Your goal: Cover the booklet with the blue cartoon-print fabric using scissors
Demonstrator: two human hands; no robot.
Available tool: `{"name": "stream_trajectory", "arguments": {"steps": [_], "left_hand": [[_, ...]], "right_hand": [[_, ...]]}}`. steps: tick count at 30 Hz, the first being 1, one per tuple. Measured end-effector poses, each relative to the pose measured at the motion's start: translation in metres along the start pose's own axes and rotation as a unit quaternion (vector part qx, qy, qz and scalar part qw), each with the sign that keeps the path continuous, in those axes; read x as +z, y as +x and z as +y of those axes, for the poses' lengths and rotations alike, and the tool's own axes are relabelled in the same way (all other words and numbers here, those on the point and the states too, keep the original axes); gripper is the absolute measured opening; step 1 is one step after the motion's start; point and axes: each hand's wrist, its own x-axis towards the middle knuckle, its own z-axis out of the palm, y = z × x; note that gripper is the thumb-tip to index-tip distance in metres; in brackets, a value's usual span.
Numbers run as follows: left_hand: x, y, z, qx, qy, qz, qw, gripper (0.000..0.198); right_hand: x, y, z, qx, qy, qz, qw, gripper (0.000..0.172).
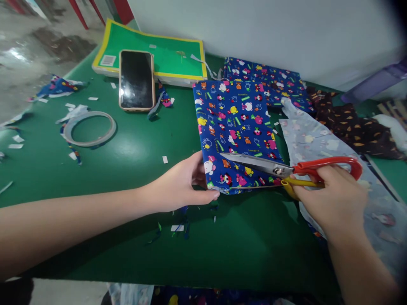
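Note:
A rectangular piece of blue cartoon-print fabric [237, 114], seemingly folded or layered, lies in front of me on the green table. My left hand [187, 182] grips its near left corner, thumb below and fingers partly hidden behind the cloth. Scissors [263, 163] with one red and one yellow handle are held in my right hand [337, 199]. Their blades lie across the lower part of the fabric, pointing left, and look nearly closed; the lower blade cannot be made out. Pale reverse-side fabric [321, 135] spreads beside and under my right forearm.
Left of the fabric are a phone [136, 80] propped on a green-and-yellow book [173, 55] and a roll of clear tape [90, 129]. Behind lie more blue fabric [270, 80] and brown patterned cloth [346, 120]. A purple bottle [375, 82] stands at right. Scraps litter the table [133, 169].

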Motion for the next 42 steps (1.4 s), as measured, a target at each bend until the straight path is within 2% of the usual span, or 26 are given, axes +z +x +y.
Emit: {"name": "stream_trajectory", "arguments": {"steps": [9,13,17,21,23,25,27,31,33,35,38,40,42], "left_hand": [[-0.002,0.001,0.001,-0.012,0.017,-0.003,1.0,0.05],[-0.002,0.001,0.001,-0.007,0.011,-0.008,1.0,0.049],[-0.002,0.001,0.001,0.004,0.005,-0.017,1.0,0.046],[-0.003,0.001,0.001,0.019,-0.04,-0.037,0.998,0.061],[-0.002,0.0,0.001,0.026,-0.079,-0.045,0.995,0.058],[-0.001,-0.001,0.003,0.016,-0.102,-0.03,0.994,0.054],[-0.001,-0.002,0.006,-0.018,-0.091,0.013,0.996,0.057],[-0.01,-0.003,0.014,-0.106,-0.01,0.093,0.99,0.093],[-0.018,-0.003,0.018,-0.099,0.076,0.111,0.986,0.101],[-0.025,-0.001,0.02,-0.045,0.211,0.142,0.966,0.096],[-0.031,0.002,0.019,0.061,0.431,0.173,0.884,0.068],[-0.031,0.003,0.015,0.127,0.524,0.165,0.826,0.052],[-0.029,0.004,0.009,0.176,0.567,0.133,0.794,0.049]], "right_hand": [[0.0,0.0,0.001,0.007,0.001,-0.002,1.0,0.017],[0.002,0.001,0.0,0.02,0.0,0.018,1.0,0.017],[0.003,0.001,-0.001,0.061,-0.004,0.035,0.998,0.02],[0.002,0.001,-0.003,0.112,-0.002,0.019,0.994,0.022],[0.0,0.001,-0.003,0.122,0.008,0.007,0.992,0.023],[-0.002,0.003,-0.005,0.133,0.017,-0.008,0.991,0.023],[-0.004,0.004,-0.006,0.151,0.028,-0.033,0.988,0.023],[-0.004,0.006,-0.006,0.203,0.051,-0.047,0.977,0.025],[-0.002,0.006,-0.004,0.214,0.061,-0.044,0.974,0.025],[0.002,0.005,0.0,0.212,0.064,-0.055,0.974,0.027],[0.006,0.004,0.006,0.23,0.043,-0.077,0.969,0.032],[0.008,0.005,0.009,0.246,0.036,-0.088,0.965,0.031],[0.01,0.006,0.01,0.253,0.049,-0.091,0.962,0.028]]}}
